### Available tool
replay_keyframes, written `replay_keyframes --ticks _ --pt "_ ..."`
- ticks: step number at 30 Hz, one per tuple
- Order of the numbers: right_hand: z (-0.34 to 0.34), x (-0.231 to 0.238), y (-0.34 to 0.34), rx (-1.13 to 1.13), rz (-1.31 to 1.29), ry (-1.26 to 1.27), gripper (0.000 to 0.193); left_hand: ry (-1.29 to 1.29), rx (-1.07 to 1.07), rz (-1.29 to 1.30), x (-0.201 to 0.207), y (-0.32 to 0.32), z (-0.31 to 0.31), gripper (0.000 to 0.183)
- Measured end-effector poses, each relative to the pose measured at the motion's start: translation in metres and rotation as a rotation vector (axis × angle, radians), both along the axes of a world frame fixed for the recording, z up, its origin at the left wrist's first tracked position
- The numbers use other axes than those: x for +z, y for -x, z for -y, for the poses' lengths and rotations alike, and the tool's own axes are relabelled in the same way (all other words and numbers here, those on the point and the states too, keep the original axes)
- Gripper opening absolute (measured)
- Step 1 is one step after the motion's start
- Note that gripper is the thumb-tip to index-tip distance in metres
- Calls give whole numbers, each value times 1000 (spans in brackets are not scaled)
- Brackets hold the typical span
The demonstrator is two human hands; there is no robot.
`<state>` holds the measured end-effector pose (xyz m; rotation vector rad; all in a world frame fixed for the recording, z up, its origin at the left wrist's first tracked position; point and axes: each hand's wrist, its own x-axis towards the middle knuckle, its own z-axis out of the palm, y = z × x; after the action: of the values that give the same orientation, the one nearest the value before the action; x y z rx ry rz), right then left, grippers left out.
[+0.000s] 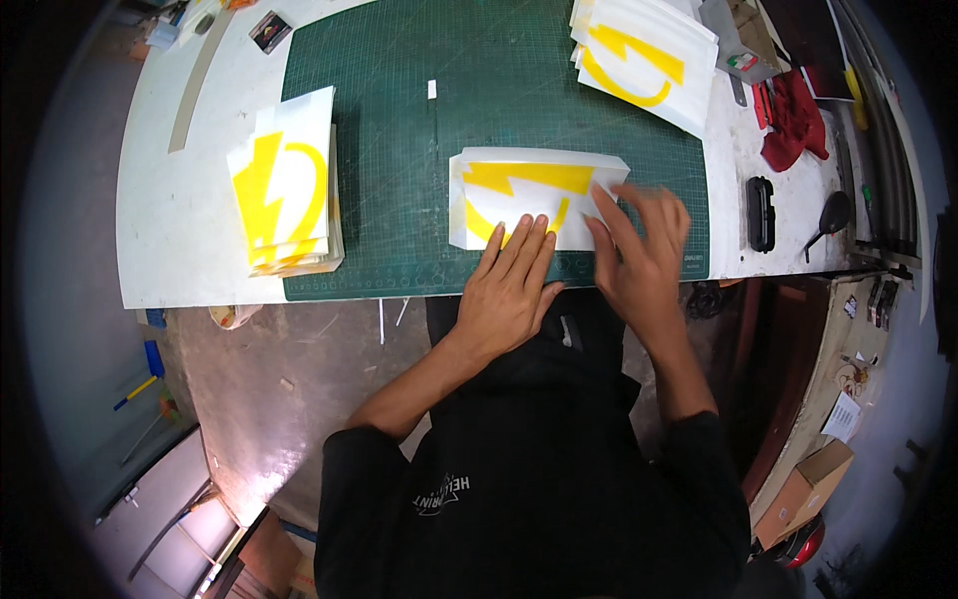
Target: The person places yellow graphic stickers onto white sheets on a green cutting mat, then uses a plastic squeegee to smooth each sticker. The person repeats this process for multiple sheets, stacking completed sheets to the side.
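A white sheet with a yellow lightning-bolt and arc design (529, 178) lies on the green cutting mat (399, 200) in front of me. My left hand (512, 290) rests flat on its lower part, fingers stretched out and pressing on the sheet. Over the right end of the sheet is my right hand (644, 240), its thumb and bent forefinger apart at the surface. The other fingertips of that hand are smeared by motion. Whether they touch the sheet's edge, I cannot tell.
Stacks of similar sheets lie at the left (279, 195) and far right (649, 60). Along the table's right side are a red cloth (795, 120), a black case (760, 215) and a black spoon-shaped tool (833, 215). A small white piece (432, 90) sits on the mat.
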<state>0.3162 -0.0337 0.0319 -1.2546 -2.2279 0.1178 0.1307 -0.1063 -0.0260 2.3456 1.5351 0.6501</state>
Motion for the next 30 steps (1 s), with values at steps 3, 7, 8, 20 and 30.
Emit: replay_keyframes --ticks 3,7,8,20,30 --pt "-40 -7 30 177 -50 5 35 -36 27 -53 6 -3 0 54" --pt "-64 -20 42 238 -15 51 32 -174 84 -54 3 -1 -13 44" --pt "-70 -23 44 247 -19 50 32 -173 104 -35 3 -1 -18 41" --pt "-80 -24 41 366 28 122 23 -218 168 70 0 -1 -29 32" --pt "-88 -36 52 156 190 168 27 49 160 -44 13 21 -52 84"
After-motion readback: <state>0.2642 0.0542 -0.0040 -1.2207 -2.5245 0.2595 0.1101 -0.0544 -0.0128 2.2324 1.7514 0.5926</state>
